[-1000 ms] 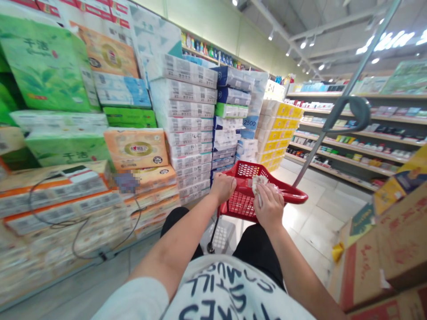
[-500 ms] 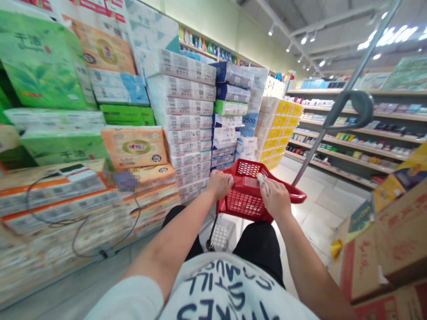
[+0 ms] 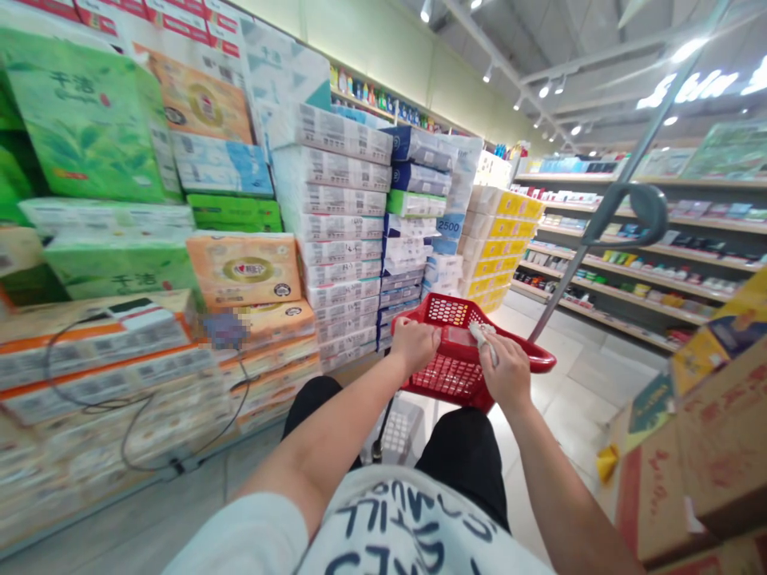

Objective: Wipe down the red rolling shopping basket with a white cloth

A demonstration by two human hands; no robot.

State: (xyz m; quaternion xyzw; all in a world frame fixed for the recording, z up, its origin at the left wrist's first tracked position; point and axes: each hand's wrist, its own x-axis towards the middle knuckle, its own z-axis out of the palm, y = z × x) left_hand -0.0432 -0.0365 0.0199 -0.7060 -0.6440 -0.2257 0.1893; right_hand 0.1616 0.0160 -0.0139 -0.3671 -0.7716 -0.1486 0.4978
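Observation:
A red plastic shopping cart [image 3: 449, 378] with a perforated basket stands in front of my legs. My left hand [image 3: 415, 348] is closed on the left part of its handle [image 3: 461, 336], knuckles up. In my right hand [image 3: 506, 371] is a crumpled white tissue [image 3: 481, 329], pinched between thumb and fingers against the right part of the handle. The underside of both grips is hidden. A slanted metal pole [image 3: 554, 299] with a grey hook [image 3: 644, 214] rises at the cart's right side.
Stacked tissue packs [image 3: 248, 267] and white paper packs [image 3: 344, 228] line the left side. Cardboard boxes [image 3: 719, 439] stand close on the right. Stocked shelves [image 3: 635, 271] are at the back right. A black cable [image 3: 89, 403] hangs over the packs at left. Pale tiled floor [image 3: 575, 399] shows right of the cart.
My left hand has shifted right along the handle. The right hand, with the tissue, has moved slightly right and down in view. The surroundings have shifted only a little.

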